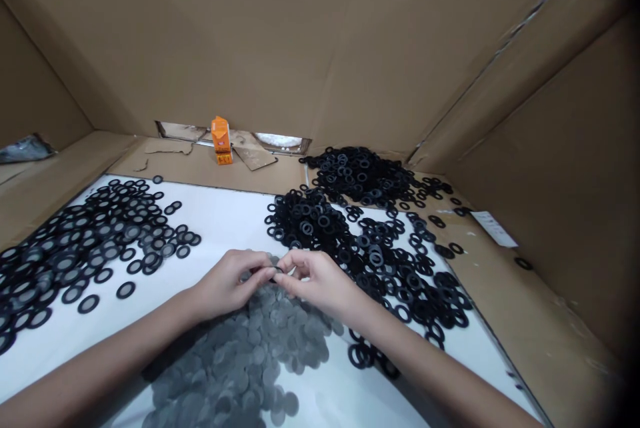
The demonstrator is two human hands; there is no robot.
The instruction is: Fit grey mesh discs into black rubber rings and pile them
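My left hand (230, 285) and my right hand (316, 278) meet fingertip to fingertip over a heap of small grey mesh discs (240, 355). Pinched between both hands is a black rubber ring (276, 271), mostly covered by the fingers. Whether a disc sits inside that ring I cannot tell. To the right of my right hand spreads a pile of black rings (310, 218) with open centres. Left of my left hand lie many black rings with grey discs in their centres (125, 231).
Cardboard walls (300, 35) enclose the white work surface (220, 208). An orange carton (221, 138) stands at the back. Behind the nearer ring pile is another heap of black rings (365, 171). A white paper label (494, 229) lies at the right.
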